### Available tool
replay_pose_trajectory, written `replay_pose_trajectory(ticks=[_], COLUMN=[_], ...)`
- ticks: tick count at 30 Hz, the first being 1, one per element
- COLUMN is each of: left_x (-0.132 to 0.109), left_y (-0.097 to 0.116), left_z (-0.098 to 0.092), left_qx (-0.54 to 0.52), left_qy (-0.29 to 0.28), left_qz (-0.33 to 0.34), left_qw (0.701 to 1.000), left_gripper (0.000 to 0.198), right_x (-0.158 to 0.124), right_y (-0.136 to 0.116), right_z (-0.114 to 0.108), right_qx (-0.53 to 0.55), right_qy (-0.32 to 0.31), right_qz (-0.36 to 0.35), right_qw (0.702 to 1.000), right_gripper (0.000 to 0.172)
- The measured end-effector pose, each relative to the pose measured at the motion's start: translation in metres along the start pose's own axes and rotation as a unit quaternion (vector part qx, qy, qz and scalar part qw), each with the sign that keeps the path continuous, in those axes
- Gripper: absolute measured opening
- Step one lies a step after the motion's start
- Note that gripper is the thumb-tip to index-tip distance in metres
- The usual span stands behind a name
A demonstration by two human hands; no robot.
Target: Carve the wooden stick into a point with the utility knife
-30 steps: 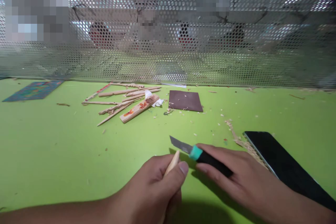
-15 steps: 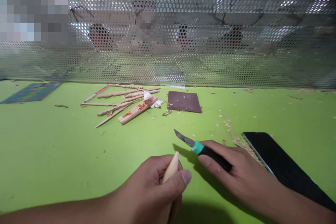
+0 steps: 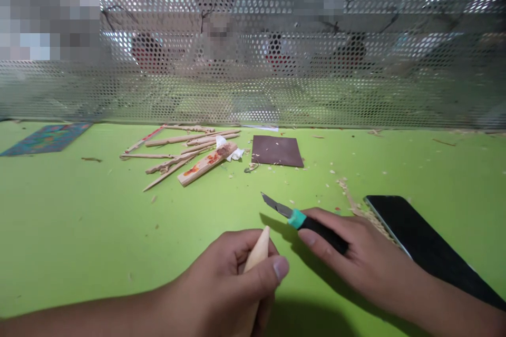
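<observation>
A pale wooden stick (image 3: 258, 254) with a pointed tip stands up out of my left hand (image 3: 237, 279), whose fingers and thumb are wrapped round it. The stick's lower part is mostly hidden by the hand. To the right, my right hand (image 3: 351, 253) grips a craft knife (image 3: 322, 233) by its black handle with a teal collar. Its blade points up and to the left, above the table and apart from the stick.
Several carved wooden sticks (image 3: 169, 142) lie at the back left beside a paint-stained wood strip (image 3: 207, 163) and crumpled tissue (image 3: 236, 155). Brown sandpaper (image 3: 277, 151) is behind the knife. A dark phone (image 3: 427, 242) borders wood shavings (image 3: 377, 224). Perforated metal screen (image 3: 253, 87) closes the back.
Both hands keep their holds on the stick and the knife, almost unmoved. The whole view has shifted very slightly.
</observation>
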State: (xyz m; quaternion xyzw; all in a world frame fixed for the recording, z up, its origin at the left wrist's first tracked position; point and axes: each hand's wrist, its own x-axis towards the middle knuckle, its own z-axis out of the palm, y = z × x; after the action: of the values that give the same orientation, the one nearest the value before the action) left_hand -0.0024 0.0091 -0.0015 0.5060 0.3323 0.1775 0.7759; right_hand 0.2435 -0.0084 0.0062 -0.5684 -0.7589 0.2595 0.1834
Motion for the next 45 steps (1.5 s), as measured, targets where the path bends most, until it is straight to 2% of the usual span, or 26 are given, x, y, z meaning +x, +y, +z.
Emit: replay_pose_trajectory(ticks=[8,12,14,19,22,26,34,39,45], left_x=[0.0,0.001,0.001,0.0,0.0,0.0,0.002,0.001,0.0], left_y=[-0.005,-0.006,-0.005,0.0,0.001,0.001,0.002,0.002,0.002], left_z=[-0.001,-0.002,-0.002,-0.001,0.0,0.001,0.005,0.008,0.008], left_qx=[-0.013,-0.005,0.005,0.026,0.027,0.019,0.008,0.01,0.023], left_qy=[-0.006,-0.015,-0.011,0.004,0.004,0.009,0.041,0.063,0.059], left_qz=[0.0,0.003,0.002,-0.01,-0.006,-0.006,0.006,0.0,-0.019], left_qw=[1.0,1.0,1.0,1.0,1.0,1.0,0.999,0.998,0.998], left_gripper=[0.053,0.052,0.053,0.052,0.049,0.052,0.06,0.06,0.066], right_x=[-0.001,-0.003,-0.004,-0.008,-0.01,-0.012,-0.018,-0.015,-0.004], right_y=[0.0,0.004,0.006,0.009,0.009,0.006,0.0,-0.002,-0.001], right_z=[-0.002,0.002,0.004,0.006,0.007,0.007,0.013,0.01,0.0], right_qx=[-0.007,-0.007,-0.013,-0.012,-0.013,-0.037,-0.084,-0.081,-0.063], right_qy=[0.009,0.025,0.035,-0.011,-0.033,-0.019,0.048,0.067,0.073], right_qz=[-0.032,-0.094,-0.13,-0.168,-0.165,-0.158,-0.16,-0.108,-0.078], right_qw=[0.999,0.995,0.991,0.986,0.986,0.987,0.982,0.989,0.992], right_gripper=[0.038,0.027,0.027,0.025,0.032,0.039,0.036,0.038,0.03])
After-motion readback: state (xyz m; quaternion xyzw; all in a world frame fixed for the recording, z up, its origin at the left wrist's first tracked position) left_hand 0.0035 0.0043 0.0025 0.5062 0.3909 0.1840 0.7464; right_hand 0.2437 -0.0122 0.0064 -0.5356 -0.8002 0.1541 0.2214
